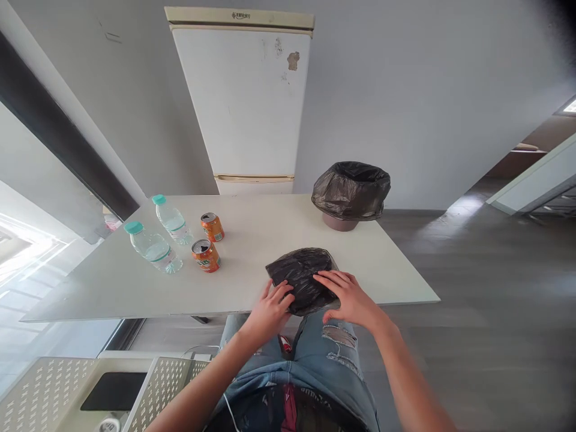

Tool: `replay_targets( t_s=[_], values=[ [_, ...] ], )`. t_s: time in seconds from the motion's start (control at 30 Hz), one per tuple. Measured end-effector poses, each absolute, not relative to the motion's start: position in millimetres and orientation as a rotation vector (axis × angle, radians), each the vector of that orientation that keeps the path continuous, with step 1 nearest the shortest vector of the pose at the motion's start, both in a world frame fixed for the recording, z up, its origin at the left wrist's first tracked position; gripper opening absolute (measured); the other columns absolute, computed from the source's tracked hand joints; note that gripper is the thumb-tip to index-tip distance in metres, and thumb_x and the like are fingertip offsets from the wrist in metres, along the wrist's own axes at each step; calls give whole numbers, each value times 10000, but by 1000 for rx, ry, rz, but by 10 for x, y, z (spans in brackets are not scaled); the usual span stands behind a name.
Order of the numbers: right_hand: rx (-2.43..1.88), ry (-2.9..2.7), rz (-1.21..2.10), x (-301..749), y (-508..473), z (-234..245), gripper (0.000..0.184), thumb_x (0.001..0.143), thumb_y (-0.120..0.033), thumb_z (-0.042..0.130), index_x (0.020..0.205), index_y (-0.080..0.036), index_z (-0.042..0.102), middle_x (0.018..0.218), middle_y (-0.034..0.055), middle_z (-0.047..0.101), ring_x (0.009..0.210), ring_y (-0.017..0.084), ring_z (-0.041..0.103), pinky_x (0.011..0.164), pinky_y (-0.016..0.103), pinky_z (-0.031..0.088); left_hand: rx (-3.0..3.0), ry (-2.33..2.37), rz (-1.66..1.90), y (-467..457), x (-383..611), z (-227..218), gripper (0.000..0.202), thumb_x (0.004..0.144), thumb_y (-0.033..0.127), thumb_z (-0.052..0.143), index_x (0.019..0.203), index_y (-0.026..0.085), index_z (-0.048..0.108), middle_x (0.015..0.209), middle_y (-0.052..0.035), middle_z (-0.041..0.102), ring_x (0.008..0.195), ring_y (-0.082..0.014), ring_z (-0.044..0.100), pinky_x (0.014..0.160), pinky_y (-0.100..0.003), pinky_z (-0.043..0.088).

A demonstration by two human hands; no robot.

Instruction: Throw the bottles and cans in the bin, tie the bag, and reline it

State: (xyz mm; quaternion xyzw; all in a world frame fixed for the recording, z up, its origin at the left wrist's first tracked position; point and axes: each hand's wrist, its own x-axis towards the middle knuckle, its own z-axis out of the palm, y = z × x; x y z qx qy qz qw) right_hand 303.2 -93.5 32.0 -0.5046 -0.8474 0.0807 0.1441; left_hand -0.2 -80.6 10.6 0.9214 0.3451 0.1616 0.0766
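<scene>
A folded black plastic bag (300,271) lies at the near edge of the white table (252,240), partly hanging over it. My left hand (270,307) grips its left lower edge with curled fingers. My right hand (348,294) lies flat on its right side, fingers stretched out and pressing down. Farther back on the right stands a brown bin (341,223) lined with another black bag (351,189).
Two clear water bottles with teal caps (155,247) (171,219) and two opened orange cans (206,255) (212,227) stand on the table's left half. A white fridge (243,96) stands behind the table. A perforated metal rack (90,390) is at lower left.
</scene>
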Motion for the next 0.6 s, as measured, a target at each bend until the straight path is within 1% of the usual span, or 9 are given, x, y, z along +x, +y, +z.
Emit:
replay_targets(
  t_s=[0.07, 0.13, 0.2, 0.27, 0.33, 0.4, 0.5, 0.57, 0.6],
  values=[
    [-1484, -2477, 179, 3041, -1070, 222, 929, 872, -537, 795, 1659, -381, 327, 1668, 68, 440, 1511, 377, 424, 1221, 625, 362, 2763, 985, 506, -746, -198, 158, 372, 876, 34, 546, 1169, 236, 653, 1451, -74, 644, 1547, -263, 414, 1331, -573, 229],
    [-1490, -2469, 109, 3013, -1161, 147, 863, 940, -421, 735, 1672, -397, 279, 1693, 52, 402, 1553, 359, 367, 1249, 655, 298, 2739, 959, 553, -722, -346, 197, 406, 836, -2, 524, 1142, 237, 643, 1468, -59, 637, 1556, -249, 400, 1328, -552, 247],
    [-1471, -2461, 74, 2970, -1202, 103, 806, 981, -317, 659, 1678, -388, 260, 1706, 45, 380, 1588, 344, 309, 1267, 680, 239, 2688, 981, 633, -730, -434, 200, 408, 828, -1, 525, 1142, 236, 635, 1475, -62, 633, 1514, -244, 455, 1283, -516, 342],
    [-1443, -2451, 83, 2937, -1202, 84, 772, 982, -202, 583, 1672, -370, 282, 1692, 38, 406, 1591, 323, 309, 1272, 681, 224, 2628, 1016, 709, -753, -476, 178, 410, 833, 10, 528, 1154, 240, 636, 1448, -73, 647, 1435, -245, 534, 1197, -482, 446],
    [-1392, -2437, 117, 2930, -1179, 78, 740, 951, -100, 519, 1634, -350, 381, 1630, 36, 501, 1548, 302, 389, 1265, 661, 251, 2550, 1038, 753, -773, -497, 153, 410, 849, 23, 522, 1166, 251, 646, 1383, -78, 685, 1339, -241, 608, 1118, -451, 508],
    [-1306, -2412, 168, 2939, -1150, 78, 649, 936, -55, 481, 1524, -322, 548, 1519, 38, 619, 1461, 288, 494, 1228, 620, 333, 2443, 1068, 776, -779, -512, 146, 408, 887, 52, 510, 1208, 260, 650, 1305, -73, 725, 1255, -233, 658, 1077, -430, 532],
    [-1207, -2318, 239, 2929, -1109, 91, 446, 984, -89, 455, 1260, -300, 734, 1335, 42, 737, 1311, 287, 592, 1107, 567, 457, 2250, 1161, 821, -744, -520, 178, 360, 951, 129, 494, 1248, 266, 645, 1216, -61, 753, 1146, -222, 703, 997, -383, 561],
    [-1226, -2215, 255, 2883, -1078, 110, 362, 1013, -144, 462, 1149, -297, 761, 1301, 52, 747, 1252, 296, 609, 1057, 557, 486, 2131, 1245, 871, -691, -502, 215, 290, 963, 188, 511, 1208, 260, 650, 1097, -48, 766, 1040, -218, 727, 921, -352, 570],
    [-1242, -2182, 257, 2849, -1059, 123, 311, 1018, -184, 490, 1138, -293, 756, 1326, 61, 734, 1253, 304, 605, 1056, 558, 486, 2075, 1279, 898, -656, -484, 232, 260, 961, 215, 526, 1187, 256, 647, 1020, -36, 764, 973, -212, 733, 889, -338, 569]
  ],
)
